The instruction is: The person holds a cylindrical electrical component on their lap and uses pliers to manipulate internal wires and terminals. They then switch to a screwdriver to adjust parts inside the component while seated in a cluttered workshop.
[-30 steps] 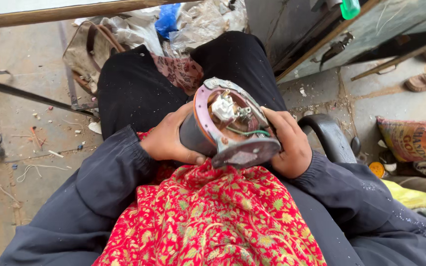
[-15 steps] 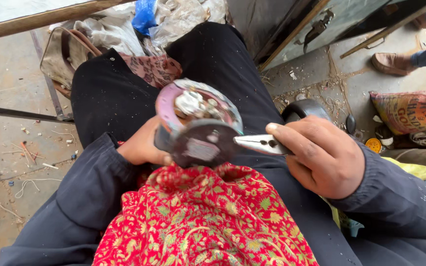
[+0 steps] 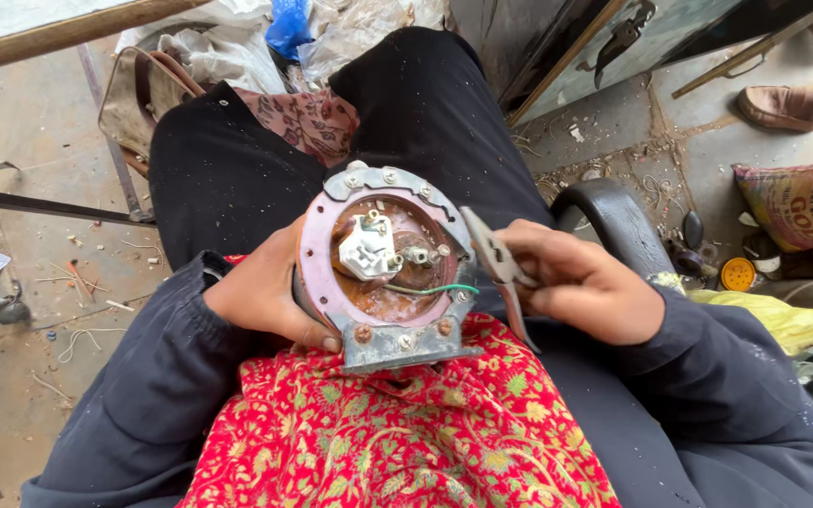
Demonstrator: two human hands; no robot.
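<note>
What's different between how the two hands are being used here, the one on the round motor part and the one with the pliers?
The left hand cups the round motor part from the side, fingers wrapped under its rim; the right hand grips pliers. The left hand lies against the red patterned cloth; the right hand hangs above the dark trouser leg. Both wear dark sleeves and flank the part.

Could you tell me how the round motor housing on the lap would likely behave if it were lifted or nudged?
The motor housing looks like metal, so probably heavy and rigid. Its round body might roll off the lap if the left hand let go. The thin green wire and white connector seem easily damaged.
</note>
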